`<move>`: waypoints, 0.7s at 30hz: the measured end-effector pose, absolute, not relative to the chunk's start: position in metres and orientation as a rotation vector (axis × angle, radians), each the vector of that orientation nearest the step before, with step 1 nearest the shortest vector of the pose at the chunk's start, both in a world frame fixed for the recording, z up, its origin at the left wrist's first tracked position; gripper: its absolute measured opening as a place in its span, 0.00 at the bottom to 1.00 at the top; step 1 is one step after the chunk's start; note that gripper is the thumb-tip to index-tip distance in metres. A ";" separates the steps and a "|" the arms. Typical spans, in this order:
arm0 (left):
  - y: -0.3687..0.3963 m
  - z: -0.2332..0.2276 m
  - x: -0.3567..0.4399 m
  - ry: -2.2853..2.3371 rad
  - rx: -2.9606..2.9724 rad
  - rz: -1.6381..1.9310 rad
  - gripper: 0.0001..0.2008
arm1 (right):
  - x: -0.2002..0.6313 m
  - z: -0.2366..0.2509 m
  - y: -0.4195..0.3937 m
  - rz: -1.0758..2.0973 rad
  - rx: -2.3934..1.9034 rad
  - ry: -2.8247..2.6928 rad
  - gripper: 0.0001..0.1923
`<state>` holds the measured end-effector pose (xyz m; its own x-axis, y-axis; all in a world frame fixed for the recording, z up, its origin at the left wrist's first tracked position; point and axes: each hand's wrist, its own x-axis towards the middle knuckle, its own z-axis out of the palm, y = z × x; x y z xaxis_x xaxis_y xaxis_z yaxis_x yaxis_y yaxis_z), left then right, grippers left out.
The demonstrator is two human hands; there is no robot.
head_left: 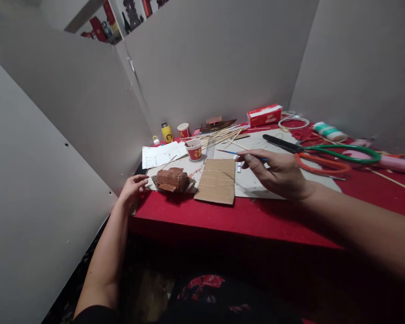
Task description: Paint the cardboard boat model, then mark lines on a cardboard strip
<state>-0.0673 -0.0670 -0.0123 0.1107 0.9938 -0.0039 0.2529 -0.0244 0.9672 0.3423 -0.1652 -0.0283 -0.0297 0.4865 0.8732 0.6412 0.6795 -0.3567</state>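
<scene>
From the head camera, 2 bare hands are over a table [189, 219] with a red cover. The right hand [273, 173] grips a thin paintbrush [231, 152] between thumb and fingers; its blue handle slants slightly and its tip points left, above the table. The left hand [134, 186] holds nothing that shows; its fingers are loosely bent and parted, just beside the left end of a brown wooden model [172, 181]. Whether a fingertip touches the model, I cannot tell.

The model lies at the near left of the table, on the edge of a pale board [266, 190]. Just to its right lies 1 flat piece of cardboard [218, 182], below the brush and apart from it. A small white tube [239, 168] lies by the cardboard's right edge. Behind the model are a sheet of paper [158, 157] with a line drawing, 1 red and white paper cup [195, 152] with something sticking up in it, and a clear ruler [209, 150].

Farther back are a yellow bottle [168, 134], a second cup [183, 130], a heap of thin sticks [222, 136], a small brown boat [219, 126] and a red tissue box [264, 116]. On the right, near the right hand, are scissors [290, 146] with black blades, 1 green handle and 1 orange handle.
</scene>
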 end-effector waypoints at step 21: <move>-0.048 -0.009 -0.031 1.457 1.552 0.931 0.10 | 0.348 -0.022 -0.170 -0.244 -0.930 -1.701 0.11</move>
<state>-0.0313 -0.0482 -0.0089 0.0675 0.9977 -0.0068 0.4131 -0.0217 0.9104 0.3480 -0.1697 -0.0222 -0.0625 0.4531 0.8893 0.6849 0.6676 -0.2920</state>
